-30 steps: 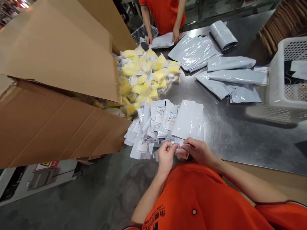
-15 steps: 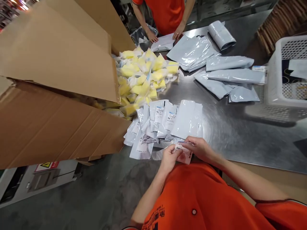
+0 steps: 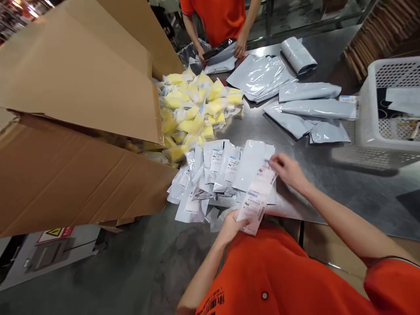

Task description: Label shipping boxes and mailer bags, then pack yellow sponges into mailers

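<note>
My left hand (image 3: 232,227) pinches the near end of a long strip of printed labels (image 3: 256,199). My right hand (image 3: 286,169) grips the far end of the same strip and holds it stretched over a pile of white flat pouches (image 3: 223,170) on the steel table (image 3: 328,183). The strip runs diagonally between both hands. A heap of yellow packets in clear bags (image 3: 193,109) spills from a big tipped cardboard box (image 3: 75,131) just beyond the pouches.
Grey mailer bags (image 3: 305,109) lie spread at the far right of the table. A white perforated basket (image 3: 390,105) stands at the right edge. A person in an orange shirt (image 3: 216,19) across the table handles a grey bag (image 3: 218,54).
My right hand has moved up and away from my left, pulling the label strip out long. Earlier both hands held it folded small, close together near my chest.
</note>
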The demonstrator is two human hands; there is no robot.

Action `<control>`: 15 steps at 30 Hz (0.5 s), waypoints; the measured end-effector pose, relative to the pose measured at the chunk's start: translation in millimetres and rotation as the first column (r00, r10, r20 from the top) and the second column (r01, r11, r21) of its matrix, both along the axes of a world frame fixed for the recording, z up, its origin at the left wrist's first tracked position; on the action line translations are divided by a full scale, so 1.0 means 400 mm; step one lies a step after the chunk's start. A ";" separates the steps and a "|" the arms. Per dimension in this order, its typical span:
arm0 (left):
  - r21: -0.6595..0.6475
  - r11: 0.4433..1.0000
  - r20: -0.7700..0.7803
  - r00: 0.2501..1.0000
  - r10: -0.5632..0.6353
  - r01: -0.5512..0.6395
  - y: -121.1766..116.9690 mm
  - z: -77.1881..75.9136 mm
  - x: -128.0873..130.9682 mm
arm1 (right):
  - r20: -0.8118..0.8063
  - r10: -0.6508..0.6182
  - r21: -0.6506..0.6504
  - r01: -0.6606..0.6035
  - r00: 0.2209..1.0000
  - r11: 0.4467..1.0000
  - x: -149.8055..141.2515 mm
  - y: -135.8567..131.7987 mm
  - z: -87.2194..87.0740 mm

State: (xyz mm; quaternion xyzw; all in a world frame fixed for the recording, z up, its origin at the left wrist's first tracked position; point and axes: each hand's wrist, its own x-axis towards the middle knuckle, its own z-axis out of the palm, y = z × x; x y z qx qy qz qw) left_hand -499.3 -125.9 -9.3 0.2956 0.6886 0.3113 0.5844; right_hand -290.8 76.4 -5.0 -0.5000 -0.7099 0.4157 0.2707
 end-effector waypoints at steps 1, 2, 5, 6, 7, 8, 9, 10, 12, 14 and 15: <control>-0.003 1.000 -0.005 1.000 0.015 -0.015 -0.001 -0.011 -0.004 | 0.028 -0.042 0.024 0.041 0.999 0.999 -0.007 0.044 -0.019; -0.002 0.999 -0.015 0.999 0.034 -0.035 0.002 -0.021 -0.009 | 0.087 -0.038 0.039 0.035 0.995 0.999 -0.019 0.083 -0.039; 0.008 0.996 -0.045 0.995 0.088 -0.087 0.017 -0.046 -0.020 | 0.334 0.104 0.024 -0.119 0.937 0.993 -0.072 0.152 -0.100; 0.008 0.996 -0.055 0.994 0.091 -0.091 0.017 -0.052 -0.024 | 0.396 0.146 0.013 -0.165 0.907 0.986 -0.089 0.160 -0.117; 0.004 0.996 -0.066 0.994 0.092 -0.092 0.011 -0.055 -0.030 | 0.452 0.167 0.002 -0.189 0.876 0.982 -0.102 0.161 -0.130; -0.006 0.996 -0.074 0.993 0.090 -0.091 -0.003 -0.055 -0.038 | 0.507 0.162 -0.006 -0.185 0.847 0.983 -0.112 0.159 -0.139; -0.019 0.996 -0.079 0.993 0.089 -0.091 -0.024 -0.052 -0.048 | 0.563 0.136 -0.007 -0.160 0.815 0.987 -0.118 0.154 -0.146; -0.030 0.995 -0.086 0.992 0.092 -0.095 -0.050 -0.044 -0.060 | 0.622 0.101 0.003 -0.131 0.777 0.991 -0.122 0.146 -0.150; -0.041 0.993 -0.102 0.989 0.107 -0.112 -0.104 -0.019 -0.087 | 0.676 0.029 0.055 -0.090 0.736 0.994 -0.128 0.123 -0.156; -0.042 0.987 -0.115 0.982 0.147 -0.153 -0.137 0.013 -0.110 | 0.621 0.017 0.110 -0.109 0.784 0.988 -0.143 0.082 -0.166; -0.040 0.984 -0.120 0.978 0.170 -0.176 -0.139 0.028 -0.118 | 0.583 0.033 0.122 -0.127 0.812 0.984 -0.156 0.054 -0.173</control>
